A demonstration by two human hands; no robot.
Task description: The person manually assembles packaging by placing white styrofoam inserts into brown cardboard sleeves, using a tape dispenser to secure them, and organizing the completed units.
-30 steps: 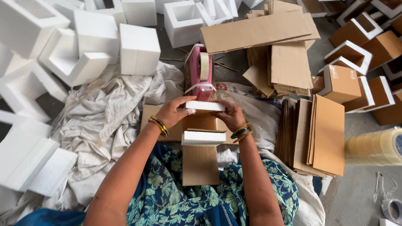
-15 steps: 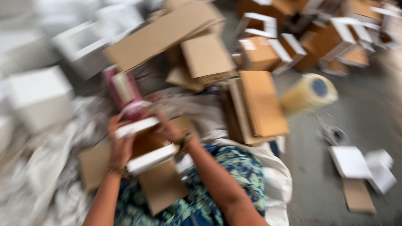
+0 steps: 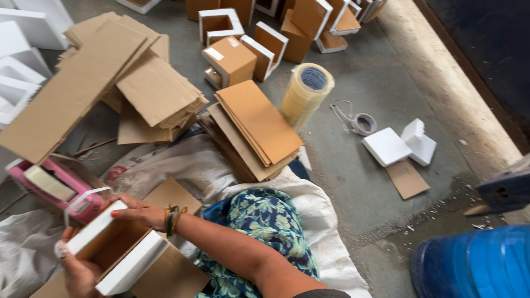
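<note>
2 hands grip one brown cardboard box capped with white foam slabs [image 3: 118,251], which sits low at the left of the view, over the person's lap and above a loose cardboard flap. The right hand [image 3: 139,211] lies flat along the box's upper edge, fingers pointing left, wrist ringed with bangles and forearm stretched across the blue floral garment [image 3: 257,232]. The left hand [image 3: 79,275] cups the box from below at its near corner, thumb up against the foam; both are closed on the box, set apart at opposite sides.

Just beyond the box lies a pink handheld tape dispenser [image 3: 57,186], a loose strip of clear tape curling from it toward the fingers. That strip could, I judge, stick to itself or to the foam crookedly if the box twists. The foam slab on the near side looks only pressed on, so a slack grip might let it slide off. A stack of flat cardboard sheets [image 3: 254,128] and a big roll of clear tape [image 3: 306,93] rest well apart on the grey floor [image 3: 366,178].
</note>
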